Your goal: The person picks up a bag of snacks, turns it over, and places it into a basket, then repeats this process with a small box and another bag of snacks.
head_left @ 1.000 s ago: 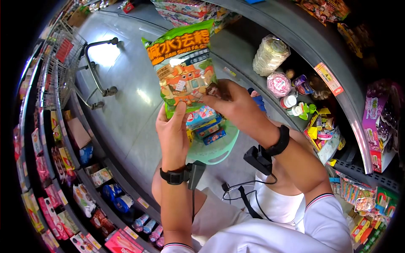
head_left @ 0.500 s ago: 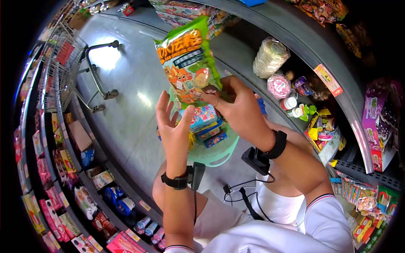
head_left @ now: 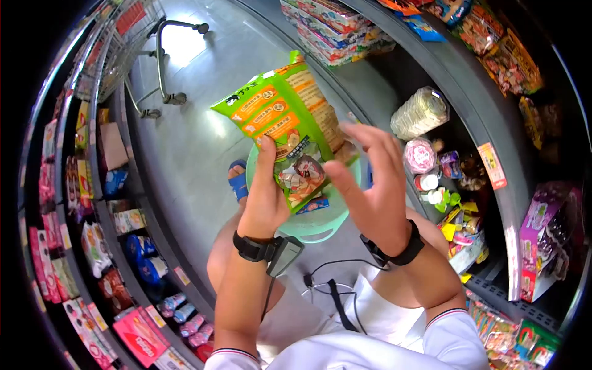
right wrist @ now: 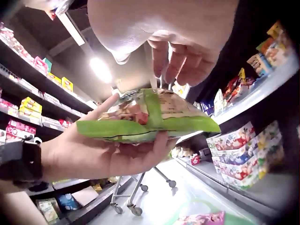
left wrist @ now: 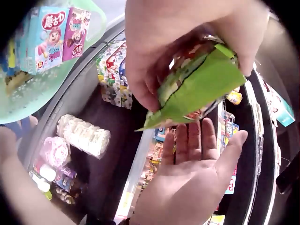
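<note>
On the far left, dark metal shelves full of packets curve past a wire shopping cart on wheels, whose basket is cut off at the top. My left hand grips the glossy green-and-orange plastic snack bag by its lower left side, thumb on the face toward me, fingers spread beneath, as the right wrist view shows. The bag is tilted above the translucent pale-green plastic tub, hiding most of its far rim; a small blue carton shows inside, toward the near rim. My right hand is wide, fingers loosely extended, just beside the bag's right side and holding nothing; whether a fingertip touches, I cannot tell. Further right, a cylindrical clear plastic container lies on the dark grey shelf, well behind its front edge.

I judge the step in hand to be handling the bag to look over its printed face. The next move calls for a steady left grip, since my right gives no clear support. The bag's small print is unreadable, and its underside is hidden in the head view.
</note>
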Available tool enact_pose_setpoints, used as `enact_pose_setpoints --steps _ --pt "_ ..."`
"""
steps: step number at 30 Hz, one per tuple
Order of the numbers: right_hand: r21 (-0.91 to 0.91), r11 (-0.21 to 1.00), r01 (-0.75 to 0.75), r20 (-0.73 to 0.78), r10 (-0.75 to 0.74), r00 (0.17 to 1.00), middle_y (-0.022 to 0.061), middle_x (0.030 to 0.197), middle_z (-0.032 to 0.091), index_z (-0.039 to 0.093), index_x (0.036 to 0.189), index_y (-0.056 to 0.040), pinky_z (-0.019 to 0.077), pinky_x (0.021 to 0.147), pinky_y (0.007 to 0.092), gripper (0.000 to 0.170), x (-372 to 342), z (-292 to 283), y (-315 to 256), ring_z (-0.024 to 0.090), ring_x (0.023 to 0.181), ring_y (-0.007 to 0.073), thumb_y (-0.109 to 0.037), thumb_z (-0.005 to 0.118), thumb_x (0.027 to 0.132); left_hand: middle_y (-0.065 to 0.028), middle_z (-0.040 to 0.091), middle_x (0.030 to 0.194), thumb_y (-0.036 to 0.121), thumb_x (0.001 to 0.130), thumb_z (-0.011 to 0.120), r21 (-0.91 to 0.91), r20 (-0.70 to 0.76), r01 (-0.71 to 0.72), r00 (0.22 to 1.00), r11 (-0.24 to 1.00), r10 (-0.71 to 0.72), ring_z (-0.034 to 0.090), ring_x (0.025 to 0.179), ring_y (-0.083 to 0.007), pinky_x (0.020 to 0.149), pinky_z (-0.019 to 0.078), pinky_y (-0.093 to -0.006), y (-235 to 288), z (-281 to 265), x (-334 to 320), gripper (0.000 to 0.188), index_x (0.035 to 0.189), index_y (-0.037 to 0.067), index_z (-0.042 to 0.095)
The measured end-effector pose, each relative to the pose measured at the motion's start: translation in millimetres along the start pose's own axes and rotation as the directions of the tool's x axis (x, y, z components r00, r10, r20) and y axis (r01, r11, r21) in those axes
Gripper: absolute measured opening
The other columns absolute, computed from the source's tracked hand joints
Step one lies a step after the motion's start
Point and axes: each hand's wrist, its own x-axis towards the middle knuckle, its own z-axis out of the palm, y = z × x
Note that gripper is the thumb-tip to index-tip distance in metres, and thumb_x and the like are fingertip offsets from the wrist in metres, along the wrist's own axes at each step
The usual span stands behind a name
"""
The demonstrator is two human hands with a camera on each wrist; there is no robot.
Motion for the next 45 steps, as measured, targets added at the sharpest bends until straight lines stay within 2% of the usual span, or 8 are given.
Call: enact_pose_setpoints --steps 2,6,8,10,13,38,41,45 --pt "0.096 0.978 -0.187 -0.031 0.19 0.981 0.019 0.114 0.063 0.056 0.123 0.0034 0.0446 0.095 0.0437 0.063 0 2 6 0.058 0.109 0.0363 -0.05 0.065 0.09 -0.0153 0.052 0.139 0.053 0.101 0.042 -0.096 0.045 0.05 0.998 0.994 -0.046 0.055 0.124 -0.0268 0.105 0.0466 -0.0413 -1 -3 -3 0.065 0.142 0.003 0.04" --pt "0.486 0.67 -0.56 0.387 0.41 0.826 0.016 0.112 0.065 0.049 0.129 0.0083 0.048 0.091 0.0339 0.069 3 0 2 0.062 0.103 0.0204 -0.051 0.058 0.096 -0.0135 0.058 0.134 0.05 0.103 0.042 -0.12 0.012 0.081 0.997 0.989 -0.08 0.059 0.119 -0.0253 0.102 0.0492 -0.0385 -3 -11 -4 0.059 0.138 0.003 0.046" --pt "0.515 0.671 -0.534 0.342 0.41 0.846 0.0127 0.107 0.066 0.051 0.126 0.0081 0.0494 0.086 0.0287 0.059 -2 5 4 0.062 0.098 0.0135 -0.041 0.063 0.096 -0.0127 0.059 0.132 0.048 0.104 0.042 -0.086 0.043 0.099 0.994 0.991 -0.095 0.06 0.118 -0.0238 0.101 0.0496 -0.037 0 -7 -4 0.057 0.138 0.003 0.047" --pt "0.574 0.646 -0.504 0.282 0.422 0.862 0.0129 0.107 0.067 0.052 0.124 0.0083 0.0498 0.085 0.0286 0.053 -6 9 1 0.062 0.097 0.0136 -0.034 0.066 0.095 -0.0078 0.062 0.123 0.04 0.104 0.048 0.272 0.011 -0.132 0.991 0.953 0.134 0.062 0.109 -0.016 0.092 0.0518 -0.0315 -5 -6 -6 0.048 0.133 0.003 0.051" --pt "0.52 0.728 -0.447 0.194 0.409 0.892 0.0139 0.105 0.068 0.053 0.122 0.0065 0.0509 0.082 0.0288 0.047 -8 10 2 0.065 0.094 0.0156 -0.027 0.07 0.093 -0.0024 0.066 0.109 0.032 0.103 0.053 0.472 -0.214 -0.076 0.957 0.878 0.198 0.062 0.096 -0.008 0.082 0.0513 -0.0247 -5 -19 7 0.038 0.122 0.0 0.058" --pt "0.339 0.836 -0.431 0.263 0.355 0.897 0.0227 0.103 0.068 0.051 0.125 0.0041 0.0511 0.081 0.0375 0.048 -10 11 0 0.069 0.095 0.0317 -0.033 0.063 0.097 -0.0054 0.067 0.108 0.039 0.104 0.048 0.298 -0.25 -0.211 0.924 0.931 0.29 0.064 0.094 -0.0107 0.084 0.0514 -0.0268 -14 -16 9 0.04 0.112 0.001 0.059" --pt "0.352 0.79 -0.502 0.319 0.403 0.858 0.0123 0.112 0.064 0.053 0.126 0.0069 0.0461 0.09 0.0296 0.05 -9 8 -2 0.059 0.102 0.0152 -0.036 0.058 0.1 -0.0079 0.065 0.117 0.043 0.104 0.047 0.316 -0.246 -0.213 0.923 0.925 0.297 0.065 0.099 -0.0153 0.086 0.053 -0.0309 -15 -22 10 0.047 0.122 0.001 0.055" --pt "0.355 0.804 -0.477 0.29 0.39 0.874 0.0131 0.113 0.063 0.052 0.126 0.0075 0.0452 0.092 0.0301 0.052 -11 13 7 0.058 0.104 0.016 -0.038 0.055 0.102 -0.0077 0.065 0.117 0.042 0.104 0.048 0.308 -0.246 -0.224 0.92 0.925 0.305 0.065 0.099 -0.015 0.086 0.0532 -0.031 -18 -26 12 0.045 0.122 0.001 0.056"
